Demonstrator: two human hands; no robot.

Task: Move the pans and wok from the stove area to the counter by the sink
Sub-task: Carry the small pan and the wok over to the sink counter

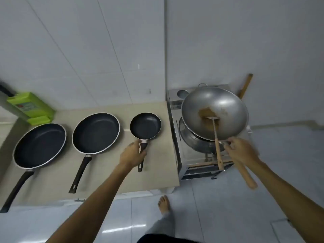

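Three black non-stick pans lie in a row on the beige counter (157, 172): a large pan (40, 145) at the left, a medium pan (96, 132) in the middle, a small pan (145, 125) at the right. My left hand (132, 154) is wrapped around the small pan's black handle. A steel wok (214, 113) is tilted above the stove (192, 155), with a wooden-handled spatula (217, 148) resting in it. My right hand (242, 151) grips the wok's wooden handle at its near rim.
A green box (30, 106) stands against the tiled wall at the counter's back left. A second metal pot sits on the burner under the wok. The counter's right end meets the stove. My bare foot (164, 205) is on the tiled floor below.
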